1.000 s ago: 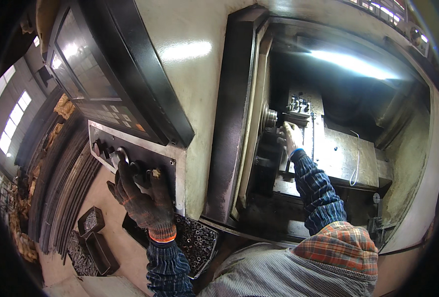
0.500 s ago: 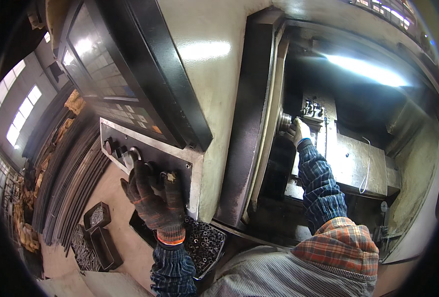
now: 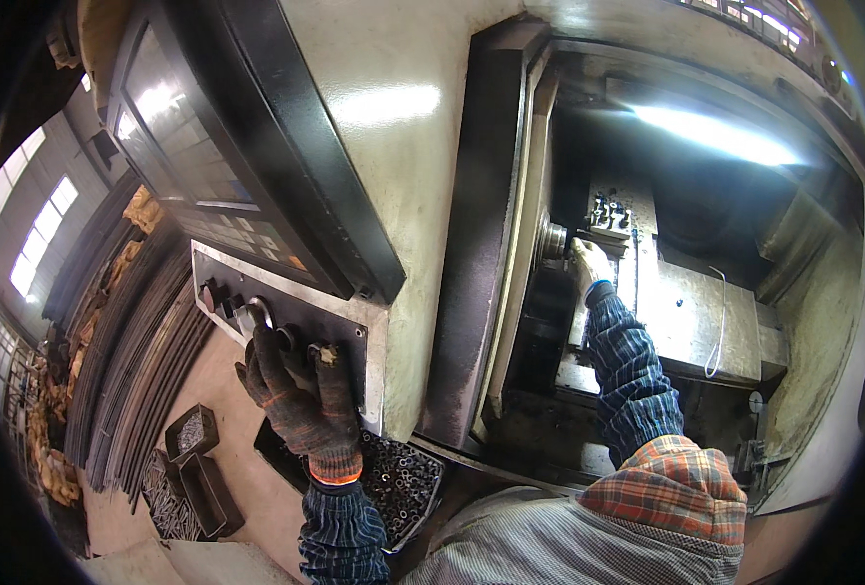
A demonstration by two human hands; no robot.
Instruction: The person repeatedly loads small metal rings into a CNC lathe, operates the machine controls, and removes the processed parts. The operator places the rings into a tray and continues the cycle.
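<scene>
Presently the person is standing at a lathe-type machine with its enclosure open, and both hands are engaged at once. The left hand (image 3: 296,395), in a dark knitted glove, is resting on the control panel (image 3: 286,327) below the dark screen (image 3: 208,175), fingers spread flat over the round knobs (image 3: 220,302); it is gripping nothing that can be made out. The right hand (image 3: 589,263), in a pale glove, is reaching deep into the machine chamber (image 3: 686,195) and is lying against the chuck (image 3: 552,239), just below the tool block (image 3: 613,216). Whether its fingers are closing on a workpiece cannot be told: the palm is turned away and the area is dim.

The main hazard, in my judgement, is this pairing. One hand is sitting on the controls while the other is lying at the spindle; an unintended press could be starting rotation or feed with the fingers in the danger zone. The loose knitted glove and plaid sleeve (image 3: 637,380) are adding a snagging risk. The tool block is standing close above the wrist, so a sudden withdrawal could be striking it. A tray of small metal parts (image 3: 398,483) is sitting below the panel, near the left forearm, and could be knocked.
</scene>
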